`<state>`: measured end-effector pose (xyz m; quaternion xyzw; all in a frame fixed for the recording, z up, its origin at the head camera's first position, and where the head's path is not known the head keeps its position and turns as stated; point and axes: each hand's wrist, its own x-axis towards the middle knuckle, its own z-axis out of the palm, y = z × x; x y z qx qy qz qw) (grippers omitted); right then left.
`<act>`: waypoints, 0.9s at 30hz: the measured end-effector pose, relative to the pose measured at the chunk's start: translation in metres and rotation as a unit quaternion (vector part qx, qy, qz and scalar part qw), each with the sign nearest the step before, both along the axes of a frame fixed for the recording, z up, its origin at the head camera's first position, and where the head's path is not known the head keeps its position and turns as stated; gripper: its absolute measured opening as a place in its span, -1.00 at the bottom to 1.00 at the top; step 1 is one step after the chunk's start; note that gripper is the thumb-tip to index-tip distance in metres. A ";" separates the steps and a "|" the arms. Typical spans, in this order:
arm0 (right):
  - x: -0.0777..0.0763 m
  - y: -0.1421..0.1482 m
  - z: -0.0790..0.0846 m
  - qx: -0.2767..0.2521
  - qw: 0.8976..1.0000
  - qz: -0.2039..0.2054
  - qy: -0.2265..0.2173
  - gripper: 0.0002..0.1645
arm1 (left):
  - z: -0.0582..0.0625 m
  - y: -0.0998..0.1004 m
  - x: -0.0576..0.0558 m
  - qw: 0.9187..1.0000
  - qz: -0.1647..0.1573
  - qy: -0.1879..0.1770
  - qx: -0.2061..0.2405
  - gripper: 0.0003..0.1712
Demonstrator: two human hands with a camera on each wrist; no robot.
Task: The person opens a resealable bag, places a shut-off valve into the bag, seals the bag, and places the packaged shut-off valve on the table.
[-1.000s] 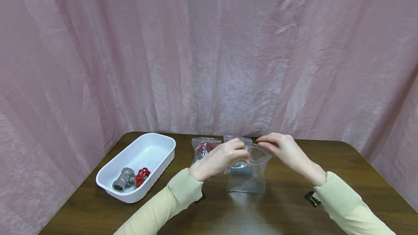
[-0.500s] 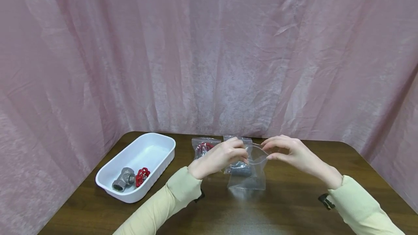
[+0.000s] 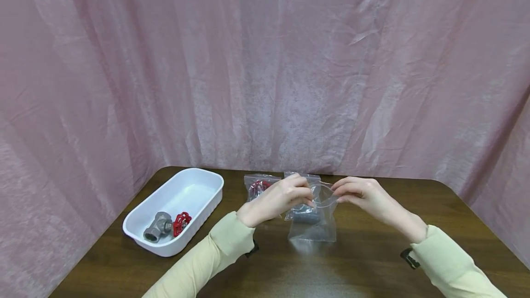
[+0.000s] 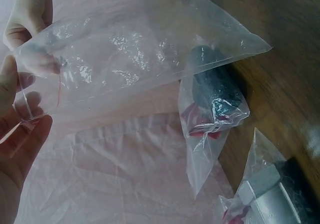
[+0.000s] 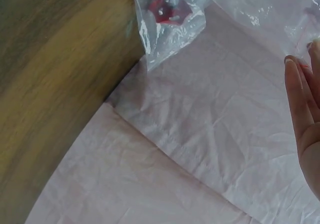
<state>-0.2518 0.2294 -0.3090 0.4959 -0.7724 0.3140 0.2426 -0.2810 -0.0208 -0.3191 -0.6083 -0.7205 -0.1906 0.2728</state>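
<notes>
Between my two hands a clear plastic zip bag [image 3: 312, 232] hangs mouth up, its opening spread into an oval. Nothing shows inside it. My left hand [image 3: 285, 197] pinches the left side of the mouth, and my right hand [image 3: 366, 195] pinches the right side. In the left wrist view the bag [image 4: 125, 53] stretches away from the fingertips, with my right hand [image 4: 31, 13] on its far edge. At the right edge of the right wrist view, fingers [image 5: 295, 91] meet the clear film.
A white tray [image 3: 196, 194] at left holds a grey metal valve [image 3: 157, 227] with a red handwheel [image 3: 181, 223]. Behind my hands lie two bagged valves; one bag [image 3: 260, 179] is partly covered by my left hand. The brown table [image 3: 372, 261] ends at a pink curtain [image 3: 265, 68].
My right hand moved right, its thumb and fingers parting at the bag's edge, then came back together there. The bag's mouth stays spread. My left hand has barely moved.
</notes>
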 end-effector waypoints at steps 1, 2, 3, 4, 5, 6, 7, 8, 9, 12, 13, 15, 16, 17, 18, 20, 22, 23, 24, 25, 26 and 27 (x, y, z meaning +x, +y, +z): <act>-0.001 0.000 0.000 -0.002 1.000 0.004 0.011 -0.60 | 0.000 0.000 0.000 1.000 0.003 0.005 0.000 -0.90; -0.001 -0.001 -0.001 -0.004 1.000 0.008 0.021 -0.62 | 0.001 0.000 0.000 1.000 0.003 0.006 0.001 -0.88; -0.002 -0.001 -0.001 -0.007 1.000 0.012 0.027 -0.62 | 0.001 -0.001 0.000 1.000 0.003 0.009 0.004 -0.84; -0.002 -0.001 -0.001 -0.007 1.000 0.013 0.028 -0.62 | 0.002 -0.001 0.000 1.000 0.005 0.012 0.008 -0.80; -0.004 0.000 -0.004 -0.005 1.000 0.012 0.026 -0.63 | 0.003 -0.002 0.000 1.000 0.007 0.013 0.012 -0.75; -0.005 0.000 -0.004 -0.004 1.000 0.013 0.027 -0.62 | 0.004 -0.003 -0.001 1.000 0.011 0.017 0.017 -0.71; -0.005 0.000 -0.004 -0.004 0.999 0.014 0.028 -0.62 | 0.005 -0.004 -0.001 0.999 0.016 0.019 0.021 -0.67; -0.005 0.000 -0.005 -0.003 0.999 0.015 0.028 -0.62 | 0.007 -0.006 0.000 0.999 0.020 0.019 0.025 -0.65; -0.005 0.000 -0.004 -0.003 1.000 0.016 0.027 -0.62 | 0.009 -0.007 -0.001 0.999 0.024 0.018 0.027 -0.63; -0.006 0.000 -0.004 -0.001 1.000 0.017 0.025 -0.62 | 0.015 -0.013 -0.001 0.999 0.031 0.020 0.022 -0.61; -0.006 0.000 -0.004 -0.001 1.000 0.018 0.025 -0.62 | 0.018 -0.015 -0.002 0.999 0.032 0.020 0.018 -0.61; -0.006 0.000 -0.004 -0.003 0.999 0.019 0.027 -0.61 | 0.023 -0.021 -0.003 0.999 0.032 0.022 0.009 -0.61; -0.006 0.001 -0.005 -0.002 0.999 0.018 0.029 -0.61 | 0.025 -0.024 -0.003 0.999 0.035 0.025 0.006 -0.61; -0.007 0.001 -0.005 -0.004 0.999 0.019 0.031 -0.61 | 0.028 -0.027 -0.004 0.999 0.036 0.025 0.004 -0.61; -0.007 0.002 -0.006 -0.004 0.999 0.019 0.033 -0.60 | 0.030 -0.030 -0.004 0.999 0.039 0.022 0.001 -0.62; -0.008 0.003 -0.007 -0.006 0.999 0.020 0.035 -0.60 | 0.035 -0.037 -0.006 0.999 0.042 0.015 -0.002 -0.62; -0.008 0.004 -0.007 -0.006 0.999 0.022 0.033 -0.59 | 0.038 -0.044 -0.007 0.999 0.045 0.010 -0.008 -0.64; -0.008 0.004 -0.008 -0.007 0.999 0.024 0.031 -0.57 | 0.039 -0.048 -0.008 0.999 0.046 0.007 -0.010 -0.65; -0.008 0.004 -0.008 -0.007 0.999 0.025 0.029 -0.56 | 0.039 -0.052 -0.009 0.999 0.049 0.007 -0.013 -0.66; -0.008 0.004 -0.008 -0.007 0.999 0.025 0.028 -0.55 | 0.039 -0.055 -0.010 0.999 0.051 0.006 -0.016 -0.67; -0.008 0.004 -0.008 -0.007 0.999 0.026 0.026 -0.54 | 0.039 -0.059 -0.012 0.998 0.055 0.007 -0.020 -0.67; -0.008 0.004 -0.007 -0.006 0.999 0.026 0.025 -0.54 | 0.038 -0.063 -0.013 0.998 0.059 0.009 -0.023 -0.66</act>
